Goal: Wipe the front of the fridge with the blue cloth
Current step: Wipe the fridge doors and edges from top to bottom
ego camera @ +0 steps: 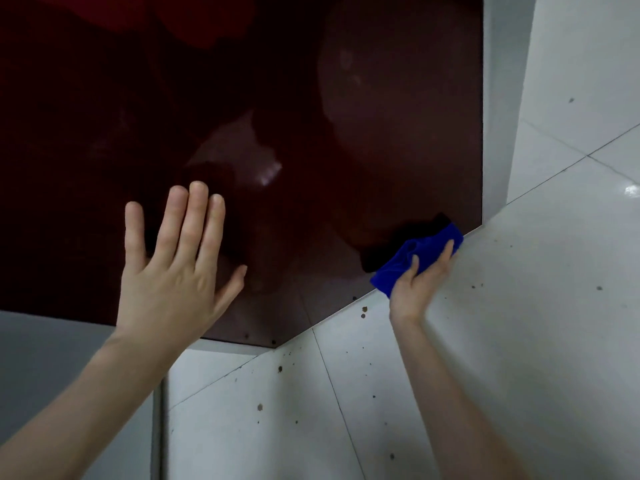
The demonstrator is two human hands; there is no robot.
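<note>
Pressing the cloth (424, 249) at the lower right corner of the fridge (381, 116), the right hand (415, 285) grips it bunched; the left hand (173, 275) lies flat on the glossy door, fingers straight; that palm may leave fresh smears; the wad could slip onto the spotted floor (519, 341).

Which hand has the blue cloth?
The right hand, down at the bottom edge of the fridge door, grips the blue cloth. The left hand lies flat on the door, fingers straight, holding nothing.
</note>
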